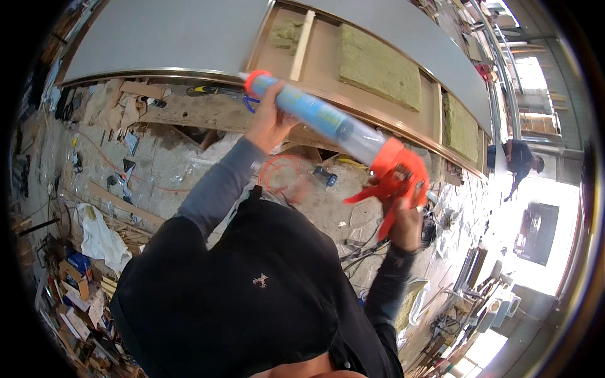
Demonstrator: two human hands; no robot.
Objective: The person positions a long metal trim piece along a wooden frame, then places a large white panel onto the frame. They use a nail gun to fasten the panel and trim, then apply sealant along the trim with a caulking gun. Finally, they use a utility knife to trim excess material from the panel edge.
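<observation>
A caulking gun [365,146] with a clear barrel and orange ends slants across in front of me, a blue cartridge inside it. Around the barrel's front part, close behind the orange nozzle cap, my left hand [272,120] is wrapped. At the other end, my right hand [406,217] grips the orange handle. The nozzle tip points left, over the near edge of a long panel frame [290,80]. Pieces of yellowish mineral wool [381,66] lie in the frame's open bays.
Grey sheet [164,41] covers the panel's left part. Below it lie a wooden board [189,116], an orange hose [277,176] and cables on the littered floor. Piled scraps [82,290] fill the lower left. Another person [520,160] stands far right.
</observation>
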